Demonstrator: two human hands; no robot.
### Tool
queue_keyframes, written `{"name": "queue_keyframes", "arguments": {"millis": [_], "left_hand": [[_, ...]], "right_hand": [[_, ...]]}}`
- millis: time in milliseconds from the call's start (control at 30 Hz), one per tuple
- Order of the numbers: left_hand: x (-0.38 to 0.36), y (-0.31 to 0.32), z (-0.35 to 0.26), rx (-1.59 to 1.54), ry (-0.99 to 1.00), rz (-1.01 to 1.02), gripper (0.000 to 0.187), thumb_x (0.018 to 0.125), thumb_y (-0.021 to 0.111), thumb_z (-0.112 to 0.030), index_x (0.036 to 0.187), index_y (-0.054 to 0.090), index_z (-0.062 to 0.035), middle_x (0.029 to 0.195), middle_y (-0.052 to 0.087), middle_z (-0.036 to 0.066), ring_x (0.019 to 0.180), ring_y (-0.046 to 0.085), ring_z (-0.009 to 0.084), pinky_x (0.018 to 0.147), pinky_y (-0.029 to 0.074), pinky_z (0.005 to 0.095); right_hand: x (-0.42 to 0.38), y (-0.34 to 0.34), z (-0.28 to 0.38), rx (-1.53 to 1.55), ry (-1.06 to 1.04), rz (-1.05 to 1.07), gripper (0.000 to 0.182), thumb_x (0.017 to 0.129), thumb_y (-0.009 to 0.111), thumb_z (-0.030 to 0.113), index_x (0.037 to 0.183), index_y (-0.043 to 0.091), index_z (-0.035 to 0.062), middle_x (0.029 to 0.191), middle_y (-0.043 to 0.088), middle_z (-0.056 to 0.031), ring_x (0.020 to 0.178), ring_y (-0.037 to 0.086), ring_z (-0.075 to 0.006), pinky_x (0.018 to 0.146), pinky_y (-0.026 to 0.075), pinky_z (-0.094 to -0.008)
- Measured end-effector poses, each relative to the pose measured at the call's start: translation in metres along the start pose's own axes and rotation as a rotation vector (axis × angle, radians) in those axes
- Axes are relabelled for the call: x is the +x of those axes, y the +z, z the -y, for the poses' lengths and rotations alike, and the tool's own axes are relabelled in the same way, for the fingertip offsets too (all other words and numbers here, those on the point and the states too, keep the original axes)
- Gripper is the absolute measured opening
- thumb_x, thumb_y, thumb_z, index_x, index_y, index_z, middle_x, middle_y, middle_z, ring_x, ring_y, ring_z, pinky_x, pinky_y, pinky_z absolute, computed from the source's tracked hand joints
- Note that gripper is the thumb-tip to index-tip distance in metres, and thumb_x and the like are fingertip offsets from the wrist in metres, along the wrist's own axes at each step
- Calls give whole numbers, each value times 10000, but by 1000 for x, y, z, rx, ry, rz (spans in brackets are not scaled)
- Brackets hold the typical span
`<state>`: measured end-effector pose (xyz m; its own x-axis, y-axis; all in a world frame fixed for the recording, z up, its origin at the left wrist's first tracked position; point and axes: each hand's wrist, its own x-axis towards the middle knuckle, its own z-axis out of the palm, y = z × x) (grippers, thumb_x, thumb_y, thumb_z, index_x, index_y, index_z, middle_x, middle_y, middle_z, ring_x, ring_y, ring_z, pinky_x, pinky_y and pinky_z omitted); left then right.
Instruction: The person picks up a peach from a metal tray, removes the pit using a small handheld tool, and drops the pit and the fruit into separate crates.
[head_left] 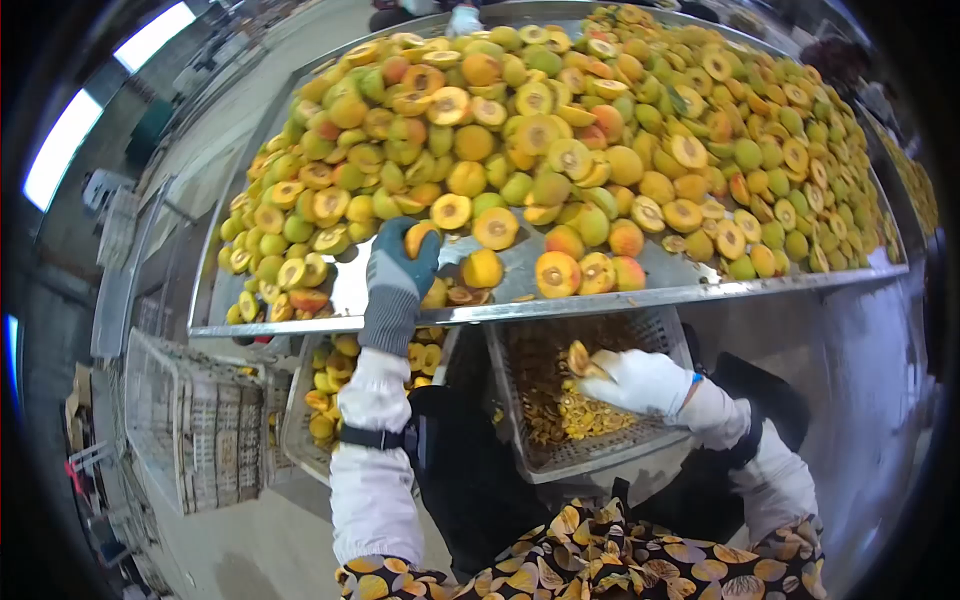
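My left hand (400, 262), in a blue and grey glove, is closed on a peach half (422, 238) at the near edge of a heap of halved yellow peaches (540, 130). The heap lies on a metal tray table (560, 306). In a white glove, my right hand (640, 382) pinches a brownish-yellow peach piece (580, 358) over a plastic crate (560, 468). Stones and peach scraps (590, 415) lie in that crate. Several peach halves, among them one with a red cheek (557, 273), sit near the tray's front rim.
Under the tray at the left, another crate (298, 410) holds yellow peach halves. Stacked crates (205, 430) stand farther left on the floor. A co-worker's gloved hand (463, 20) shows at the tray's far edge. My dark-clad legs flank the scrap crate.
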<state>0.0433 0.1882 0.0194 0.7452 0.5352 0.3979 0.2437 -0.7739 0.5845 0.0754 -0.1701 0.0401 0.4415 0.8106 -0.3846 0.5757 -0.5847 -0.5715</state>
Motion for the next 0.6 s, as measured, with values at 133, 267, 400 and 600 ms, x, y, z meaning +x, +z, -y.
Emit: {"name": "queue_keyframes", "arguments": {"millis": [133, 267, 400, 600], "left_hand": [[-57, 9, -88, -1208, -326, 302, 337, 948, 614, -243, 1200, 555, -28, 1033, 647, 102, 854, 628, 159, 764, 536, 269], [-91, 14, -136, -1241, -330, 402, 430, 923, 656, -150, 1300, 505, -11, 1122, 644, 123, 931, 652, 195, 818, 553, 296], [-110, 41, -127, -820, 67, 359, 519, 848, 695, 52, 1309, 464, -7, 1232, 633, 146, 1057, 662, 220, 901, 556, 323], [-126, 54, -145, -1244, -296, 339, 364, 1070, 442, -331, 1224, 488, -5, 1212, 628, 179, 1058, 658, 256, 944, 555, 385]], "right_hand": [[-10, -32, 26, 1301, 83, 282, 509, 992, 536, 502, 1108, 584, 9, 586, 506, -31, 434, 490, -147, 397, 401, -292], [-9, -23, 27, 1685, 9, 230, 496, 994, 537, 517, 1044, 566, 25, 559, 483, -4, 373, 442, -113, 336, 362, -257], [-11, -32, 30, 1341, 200, 100, 360, 998, 512, 365, 986, 572, 10, 593, 553, -50, 406, 494, -162, 396, 405, -303], [-9, -14, 24, 491, 65, -321, 500, 982, 510, 500, 1038, 638, 20, 777, 677, -189, 728, 698, -325, 639, 538, -422]]}}
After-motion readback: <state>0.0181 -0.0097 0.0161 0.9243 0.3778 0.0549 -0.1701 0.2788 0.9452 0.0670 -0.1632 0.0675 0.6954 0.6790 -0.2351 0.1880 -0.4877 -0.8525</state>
